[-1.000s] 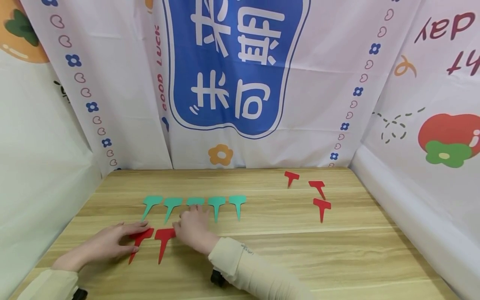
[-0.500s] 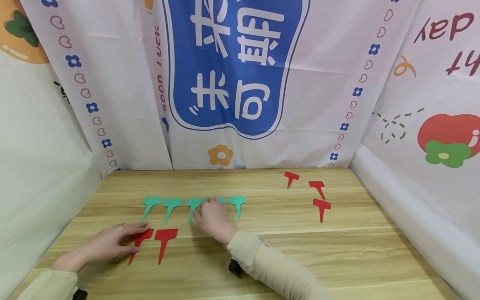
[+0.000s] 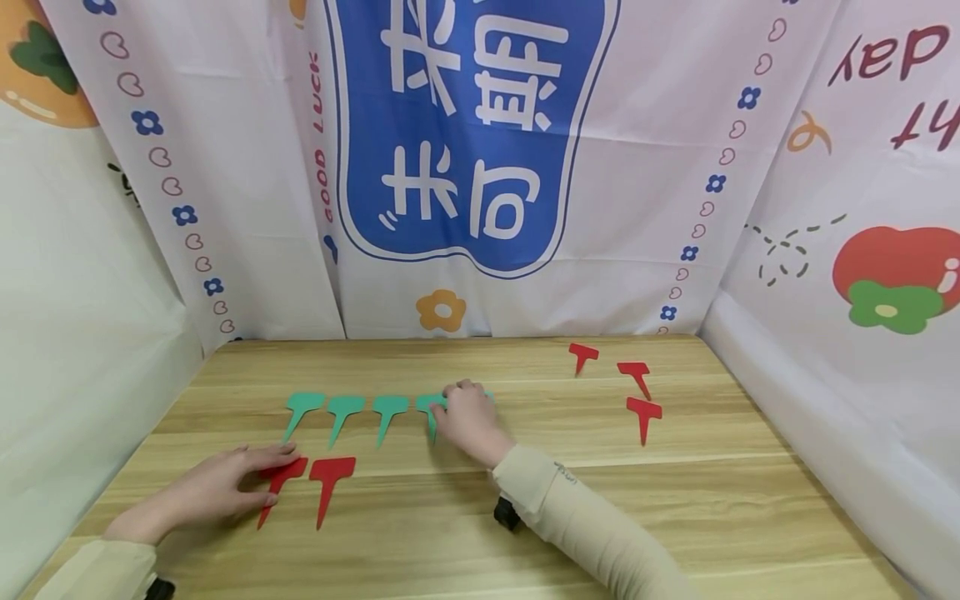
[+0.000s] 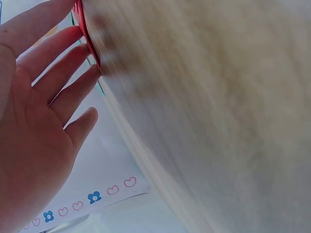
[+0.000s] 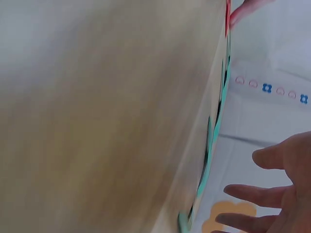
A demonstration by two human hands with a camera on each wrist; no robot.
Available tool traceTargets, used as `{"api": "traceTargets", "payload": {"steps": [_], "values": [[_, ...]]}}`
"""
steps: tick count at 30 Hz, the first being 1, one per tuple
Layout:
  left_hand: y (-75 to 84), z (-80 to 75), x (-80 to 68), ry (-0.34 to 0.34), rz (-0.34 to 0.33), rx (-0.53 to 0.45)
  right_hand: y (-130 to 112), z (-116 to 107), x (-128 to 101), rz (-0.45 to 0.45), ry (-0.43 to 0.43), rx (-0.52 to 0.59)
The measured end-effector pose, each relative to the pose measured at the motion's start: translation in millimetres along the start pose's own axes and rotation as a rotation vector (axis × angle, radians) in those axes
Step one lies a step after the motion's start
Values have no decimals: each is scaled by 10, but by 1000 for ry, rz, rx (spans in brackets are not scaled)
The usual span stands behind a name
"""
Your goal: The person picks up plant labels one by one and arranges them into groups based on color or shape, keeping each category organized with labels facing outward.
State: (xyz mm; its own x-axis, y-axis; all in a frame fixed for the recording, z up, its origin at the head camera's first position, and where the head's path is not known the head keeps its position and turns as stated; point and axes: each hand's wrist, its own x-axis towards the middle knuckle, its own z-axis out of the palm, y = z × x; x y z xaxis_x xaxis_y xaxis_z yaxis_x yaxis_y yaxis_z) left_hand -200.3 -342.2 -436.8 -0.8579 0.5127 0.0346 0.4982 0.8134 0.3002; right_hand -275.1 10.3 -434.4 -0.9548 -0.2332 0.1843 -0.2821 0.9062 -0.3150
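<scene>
Wooden table (image 3: 675, 500) — left hand (image 3: 213, 487), fingers flat, presses a red tag (image 3: 279, 478); right hand (image 3: 468, 417), fingers spread, hovers over the green tags (image 3: 345, 410) behind it.

- The left hand (image 3: 217, 487) lies flat near the table's (image 3: 675, 517) front left corner, fingers resting on a red tag (image 3: 279, 483).
- A second red tag (image 3: 328, 482) lies just beside it.
- The right hand (image 3: 468, 417) covers the right end of the green tag row (image 3: 360, 412).
- Three red tags (image 3: 626, 385) lie near the back right corner.
</scene>
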Motion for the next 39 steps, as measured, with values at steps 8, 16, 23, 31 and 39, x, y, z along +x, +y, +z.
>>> {"api": "traceTargets", "payload": {"steps": [8, 16, 23, 31, 39], "values": [[1, 10, -5, 10, 10, -20, 347, -71, 74, 69, 5, 21], [-17, 21, 3, 14, 29, -33, 680, -193, 130, 153, 29, 28], [-11, 16, 1, 11, 25, -22, 947, -247, 164, 196, 42, -2], [-6, 27, -4, 14, 20, -27, 1237, -332, 207, 223, 72, -32], [-4, 11, -8, 5, 2, -4, 1509, -435, 273, 290, 90, -35]]}}
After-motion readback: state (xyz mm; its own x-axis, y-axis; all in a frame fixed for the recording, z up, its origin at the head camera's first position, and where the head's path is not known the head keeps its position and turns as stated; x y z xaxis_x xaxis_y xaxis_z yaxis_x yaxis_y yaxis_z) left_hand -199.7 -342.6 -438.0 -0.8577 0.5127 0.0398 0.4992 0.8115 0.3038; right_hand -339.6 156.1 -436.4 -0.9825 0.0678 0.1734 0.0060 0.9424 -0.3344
